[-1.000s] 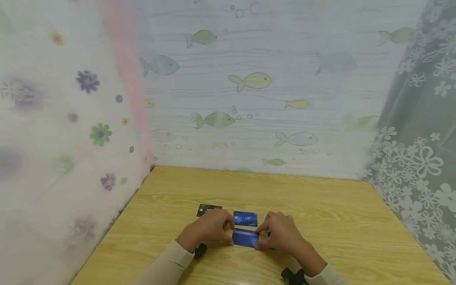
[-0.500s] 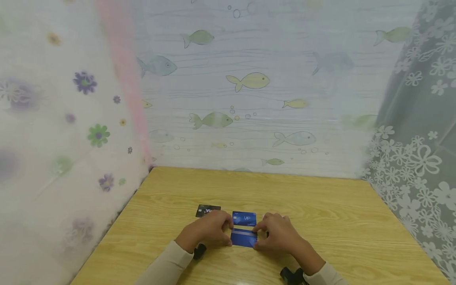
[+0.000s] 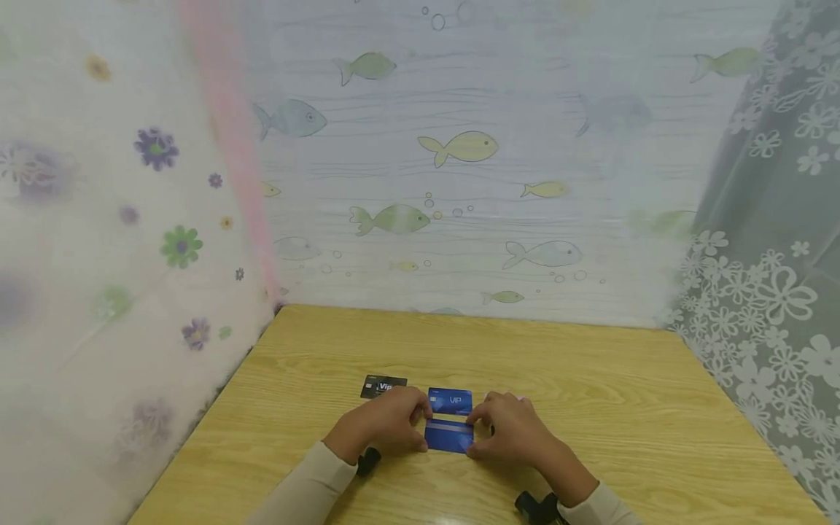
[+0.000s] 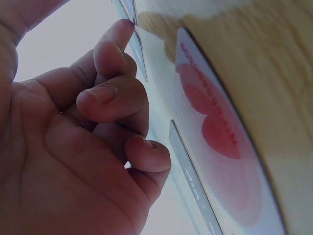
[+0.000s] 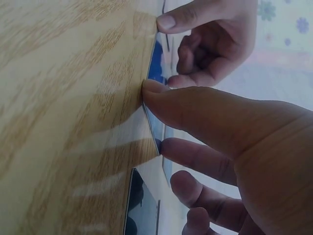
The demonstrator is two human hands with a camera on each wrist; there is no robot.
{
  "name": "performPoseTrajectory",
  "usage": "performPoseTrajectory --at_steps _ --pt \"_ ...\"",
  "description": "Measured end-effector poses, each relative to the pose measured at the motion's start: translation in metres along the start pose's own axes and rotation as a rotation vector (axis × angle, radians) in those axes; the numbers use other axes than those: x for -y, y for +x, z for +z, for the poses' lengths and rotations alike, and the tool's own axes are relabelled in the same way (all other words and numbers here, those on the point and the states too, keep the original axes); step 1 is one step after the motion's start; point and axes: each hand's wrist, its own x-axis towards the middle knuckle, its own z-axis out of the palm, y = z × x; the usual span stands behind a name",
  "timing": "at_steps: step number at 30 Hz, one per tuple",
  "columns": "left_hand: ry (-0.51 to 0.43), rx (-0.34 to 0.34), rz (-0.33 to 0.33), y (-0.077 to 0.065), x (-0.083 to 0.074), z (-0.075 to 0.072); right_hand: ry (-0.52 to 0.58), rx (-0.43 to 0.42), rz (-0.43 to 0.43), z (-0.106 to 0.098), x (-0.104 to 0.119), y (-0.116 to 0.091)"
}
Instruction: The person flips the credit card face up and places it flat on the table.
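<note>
A blue card [image 3: 449, 439] with a pale stripe lies stripe side up on the table. My left hand [image 3: 389, 417] has its thumb and forefinger at the left corners. My right hand [image 3: 515, 429] holds the right corners the same way; in the right wrist view its thumb [image 5: 195, 110] presses the card's near edge. Right behind lies a blue VIP card [image 3: 450, 400]. A black Vip card [image 3: 383, 386] lies behind my left hand, partly covered by it.
A white card with red shapes [image 4: 220, 127] lies beneath my left hand. Near my right hand lies a dark glossy card [image 5: 140, 205]. The wooden table [image 3: 590, 379] meets a fish-patterned curtain [image 3: 472, 219] at the back. Black wrist devices [image 3: 538, 507] sit under both wrists.
Both hands stay at the corners of the striped blue card, which keeps its place in front of the VIP card. Only the head view shifts slightly.
</note>
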Motion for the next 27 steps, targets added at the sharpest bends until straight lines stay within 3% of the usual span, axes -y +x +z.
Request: performPoseTrajectory --at_steps 17,27 --pt "-0.066 0.013 0.000 0.0009 0.0016 0.0004 0.017 -0.008 0.004 0.0016 -0.0035 -0.0007" --pt "0.077 -0.013 0.043 0.0007 0.0016 -0.0016 0.038 -0.042 -0.020 0.0033 -0.0047 0.0013"
